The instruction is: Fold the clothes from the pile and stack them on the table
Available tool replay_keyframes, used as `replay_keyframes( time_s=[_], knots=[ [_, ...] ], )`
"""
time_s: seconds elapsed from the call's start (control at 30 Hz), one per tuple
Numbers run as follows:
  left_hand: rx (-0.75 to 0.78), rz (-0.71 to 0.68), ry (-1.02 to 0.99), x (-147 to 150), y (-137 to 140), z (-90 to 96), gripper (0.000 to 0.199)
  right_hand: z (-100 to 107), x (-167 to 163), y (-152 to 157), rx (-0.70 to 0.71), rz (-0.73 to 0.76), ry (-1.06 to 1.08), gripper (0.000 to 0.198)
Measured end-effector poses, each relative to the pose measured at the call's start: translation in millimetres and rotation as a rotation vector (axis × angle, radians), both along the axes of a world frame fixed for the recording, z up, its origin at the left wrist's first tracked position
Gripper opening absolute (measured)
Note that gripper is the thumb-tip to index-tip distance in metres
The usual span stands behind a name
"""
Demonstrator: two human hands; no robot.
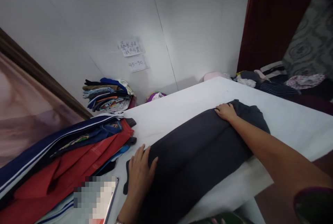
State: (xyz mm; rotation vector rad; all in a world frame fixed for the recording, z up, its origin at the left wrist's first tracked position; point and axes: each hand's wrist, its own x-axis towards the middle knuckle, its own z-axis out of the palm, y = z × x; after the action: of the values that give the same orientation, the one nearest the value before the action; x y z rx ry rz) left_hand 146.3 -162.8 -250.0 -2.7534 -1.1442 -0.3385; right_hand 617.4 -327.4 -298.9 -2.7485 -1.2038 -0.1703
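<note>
A dark grey garment (pixel 192 147), which looks like a pair of trousers, lies spread lengthwise across the white table (pixel 166 120). On its left end rests my left hand (pixel 142 168), fingers apart and pressing the cloth. My right hand (pixel 227 112) lies flat on the far edge near the other end, where the cloth bunches in folds. Neither hand grips anything that I can see. Part of the garment's near side is in shadow and runs down to the bottom of the view.
At the left is a heap of clothes, with red trousers (pixel 85 161) and navy striped trousers (pixel 62 135). A folded stack (pixel 109 95) stands beyond the table. Loose clothes (pixel 281 82) lie at the back right. A blurred-out screen (pixel 100 199) sits at front left. Paper notes (pixel 131 46) hang on the wall.
</note>
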Motion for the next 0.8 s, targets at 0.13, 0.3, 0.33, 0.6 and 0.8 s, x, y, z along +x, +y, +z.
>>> replay_keyframes(
  time_s=[0.13,0.3,0.33,0.6,0.8],
  knots=[
    [-0.183,-0.148,0.121,7,-6,-24.7,0.053,13,4,3,-0.023,-0.008,0.061,0.052],
    [-0.258,-0.127,0.166,8,-3,-40.2,0.054,24,12,-12,0.023,-0.019,0.051,0.067],
    [-0.257,-0.13,0.166,8,-2,-39.8,0.054,22,11,-18,0.02,-0.011,0.049,0.068],
    [-0.253,-0.138,0.14,10,-5,-36.0,0.055,-1,0,-39,-0.069,-0.046,0.189,0.07],
    [-0.265,-0.139,0.106,9,-6,-35.5,0.055,20,-10,-34,-0.041,-0.071,0.167,0.066]
  ],
)
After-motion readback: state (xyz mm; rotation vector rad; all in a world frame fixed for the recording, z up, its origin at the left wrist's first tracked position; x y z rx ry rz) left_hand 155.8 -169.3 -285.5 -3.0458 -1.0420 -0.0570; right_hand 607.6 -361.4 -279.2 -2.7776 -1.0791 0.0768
